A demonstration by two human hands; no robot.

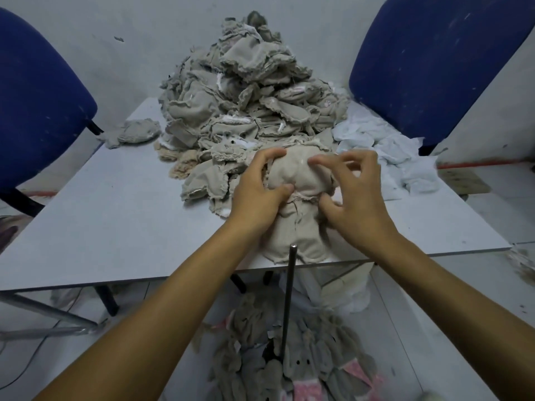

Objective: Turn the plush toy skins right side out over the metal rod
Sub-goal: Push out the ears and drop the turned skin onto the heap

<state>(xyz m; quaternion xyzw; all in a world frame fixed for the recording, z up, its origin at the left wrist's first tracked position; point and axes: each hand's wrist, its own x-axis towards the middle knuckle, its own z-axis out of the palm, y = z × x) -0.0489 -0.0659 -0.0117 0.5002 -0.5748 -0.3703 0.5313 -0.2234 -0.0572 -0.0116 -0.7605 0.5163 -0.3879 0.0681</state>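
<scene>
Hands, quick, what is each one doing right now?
Left hand: fingers curled, gripping the beige inside-out plush toy skin at the table edge.
Right hand: pinching the same skin from the other side.

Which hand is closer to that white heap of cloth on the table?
Right. The right hand grips the beige skin just beside the white heap; the left hand grips the skin's far side.

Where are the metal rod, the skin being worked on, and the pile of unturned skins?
metal rod [289, 287]: head view, middle of the upright shaft.
plush skin in hand [298, 172]: head view, on its rounded upper part between both hands.
pile of skins [249, 91]: head view, centre of the heap on the table.
</scene>
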